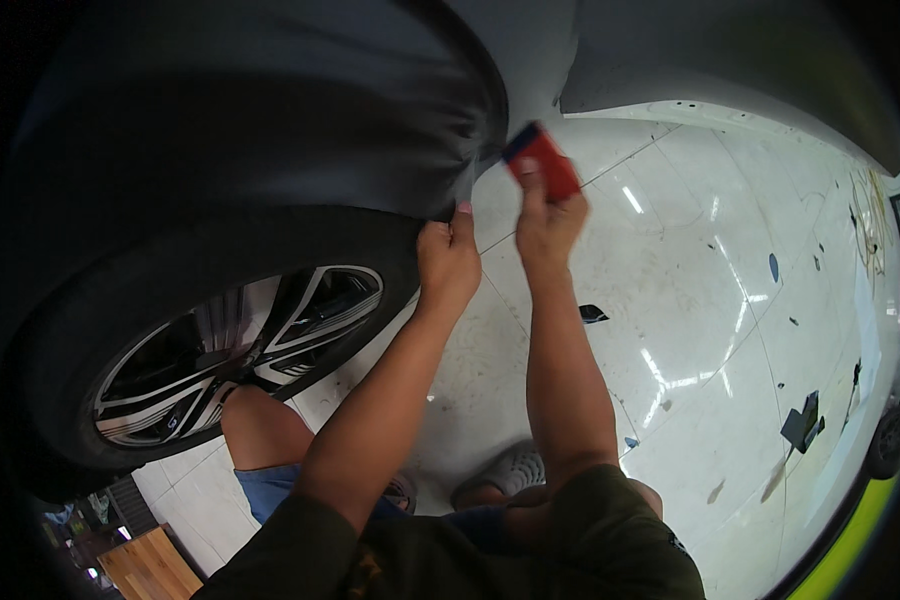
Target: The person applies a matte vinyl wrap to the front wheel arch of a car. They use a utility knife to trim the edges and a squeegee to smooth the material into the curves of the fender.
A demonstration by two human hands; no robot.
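Note:
My right hand (551,232) grips a flat red squeegee (552,170) with a dark blue edge, thumb laid on its face. The squeegee is slightly blurred and sits just right of the car's dark fender (300,130). Below the fender's lower corner, my left hand (449,262) is closed with its thumb up, pinching the edge of a dark film (467,180). Creases in the film run toward that pinch. Close under my left hand is the tyre (395,245), around a black and silver wheel (245,355).
Above right, a grey car panel with a pale inner edge (660,108) overhangs the glossy tiled floor (660,260). Dark scraps (593,314) and a larger dark piece (802,425) lie there. A wooden board (150,568) stands lower left; a yellow-green shape (855,540) curves at lower right.

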